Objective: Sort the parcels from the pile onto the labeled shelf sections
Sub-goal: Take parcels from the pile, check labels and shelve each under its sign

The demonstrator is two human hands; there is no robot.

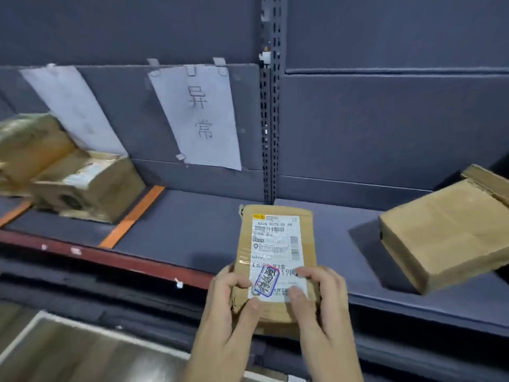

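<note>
A small brown cardboard parcel (275, 216) with a white shipping label and a blue-red stamp is held at its near end by both hands, over the front edge of the grey shelf (187, 230). My left hand (228, 307) grips its left side, thumb on the label. My right hand (322, 304) grips its right side, thumb on the label too. A paper sign (198, 117) with two handwritten characters hangs on the shelf's back wall above the section left of the parcel.
Two brown parcels (82, 186) lie at the left, under a second paper sheet (71, 106). Orange tape strips (132, 216) divide the shelf. A larger brown box (446, 238) lies at the right, with another box (490, 180) behind it. A perforated upright post (268, 133) splits the shelving.
</note>
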